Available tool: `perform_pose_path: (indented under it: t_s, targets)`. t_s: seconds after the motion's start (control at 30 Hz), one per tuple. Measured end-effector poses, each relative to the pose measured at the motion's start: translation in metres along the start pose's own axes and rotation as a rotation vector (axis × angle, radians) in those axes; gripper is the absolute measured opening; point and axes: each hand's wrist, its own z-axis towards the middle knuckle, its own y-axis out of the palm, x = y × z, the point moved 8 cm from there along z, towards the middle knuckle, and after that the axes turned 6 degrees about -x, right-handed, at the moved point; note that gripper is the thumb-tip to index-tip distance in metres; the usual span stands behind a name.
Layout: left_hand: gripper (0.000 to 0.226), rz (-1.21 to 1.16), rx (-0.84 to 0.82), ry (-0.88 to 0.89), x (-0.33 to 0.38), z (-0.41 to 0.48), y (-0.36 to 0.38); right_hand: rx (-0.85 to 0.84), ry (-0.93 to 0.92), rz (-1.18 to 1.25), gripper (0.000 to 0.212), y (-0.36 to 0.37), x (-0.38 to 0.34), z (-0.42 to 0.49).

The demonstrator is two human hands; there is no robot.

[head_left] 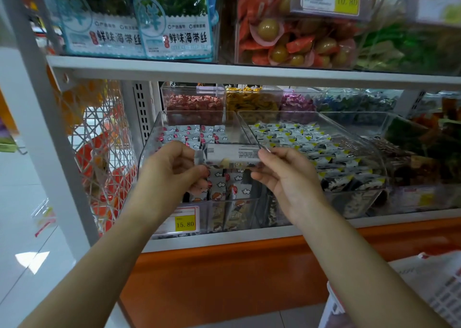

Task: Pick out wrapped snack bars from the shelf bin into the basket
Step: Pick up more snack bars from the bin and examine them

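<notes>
Above the clear shelf bin [174, 133], your left hand [172, 168] and right hand [284, 175] each pinch one end of a wrapped snack bar [229, 155]. Basket [439, 285] sits lower right.

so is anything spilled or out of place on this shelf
Nothing stands out. The left hand and right hand hold one wrapped snack bar by its ends at the shelf bin, whose bars all lie inside.

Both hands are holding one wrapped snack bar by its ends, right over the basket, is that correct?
Not over the basket. In the head view the left hand and right hand hold the snack bar by its ends over the shelf bin.
</notes>
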Motion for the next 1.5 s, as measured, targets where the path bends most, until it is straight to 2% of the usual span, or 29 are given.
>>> perform_pose_path:
  t_s: [0.2, 0.3, 0.37, 0.47, 0.6, 0.73, 0.83, 1.0, 1.17, 1.4, 1.5]
  targets:
    - [0.028, -0.291, -0.038, -0.142, -0.013, 0.003, 0.002, -0.112, -0.082, -0.101, 0.026, 0.003, -0.007, 0.002]
    - [0.049, -0.400, -0.122, -0.144, -0.009, 0.001, 0.008, -0.149, -0.121, -0.188, 0.033, 0.005, -0.011, 0.001]
    - [0.051, -0.359, -0.122, -0.123, -0.007, 0.001, 0.007, -0.170, -0.144, -0.257, 0.030, 0.008, -0.013, 0.000]
    - [0.039, -0.296, -0.080, -0.092, -0.005, 0.001, 0.003, -0.173, -0.195, -0.372, 0.016, 0.012, -0.016, -0.005]
    - [0.028, -0.273, -0.101, -0.072, 0.000, 0.000, 0.003, -0.153, -0.310, -0.486, 0.008, 0.017, -0.026, -0.009]
    - [0.021, -0.138, -0.147, -0.063, 0.004, -0.002, 0.009, -0.070, -0.389, -0.574, 0.017, 0.014, -0.032, -0.011]
    - [0.010, -0.138, -0.143, -0.099, 0.002, -0.003, 0.015, -0.050, -0.409, -0.575, 0.021, 0.014, -0.033, -0.011]
    - [0.017, -0.174, -0.099, -0.166, -0.003, -0.002, 0.012, -0.080, -0.416, -0.623, 0.020, 0.017, -0.032, -0.011]
    - [0.025, -0.121, -0.022, -0.161, -0.005, -0.001, 0.004, -0.127, -0.435, -0.630, 0.020, 0.024, -0.031, -0.012]
    - [0.041, 0.033, -0.281, -0.139, -0.001, -0.001, 0.009, -0.126, -0.404, -0.632, 0.017, 0.017, -0.032, -0.006]
    - [0.034, 0.076, -0.323, -0.105, 0.001, -0.001, 0.008, -0.132, -0.388, -0.608, 0.017, 0.015, -0.031, -0.004]
